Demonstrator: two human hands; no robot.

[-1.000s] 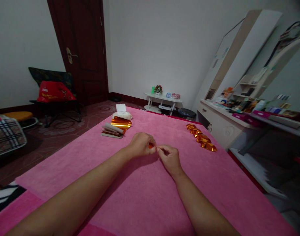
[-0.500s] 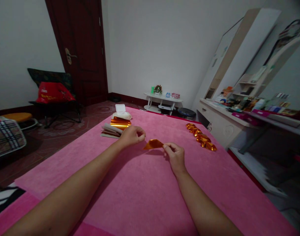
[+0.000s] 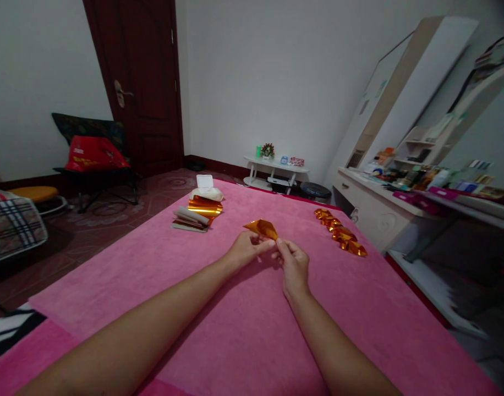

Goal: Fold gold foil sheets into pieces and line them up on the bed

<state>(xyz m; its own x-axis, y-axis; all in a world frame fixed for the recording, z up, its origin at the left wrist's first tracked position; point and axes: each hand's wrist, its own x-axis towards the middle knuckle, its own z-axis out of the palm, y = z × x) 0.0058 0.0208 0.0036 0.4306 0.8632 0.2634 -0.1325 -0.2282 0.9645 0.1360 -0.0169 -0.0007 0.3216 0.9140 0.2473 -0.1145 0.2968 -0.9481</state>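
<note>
Gold foil piece [image 3: 262, 228] pinched in the fingertips of the right hand [image 3: 295, 265]; left hand [image 3: 244, 248] just beside it (whether its fingers grip cannot be told).

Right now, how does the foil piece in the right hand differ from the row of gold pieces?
The foil piece is held in the right hand; the row of gold pieces lies on the pink cloth. The foil piece is single; the row of gold pieces has several, close together. Both are shiny and orange-gold.
</note>
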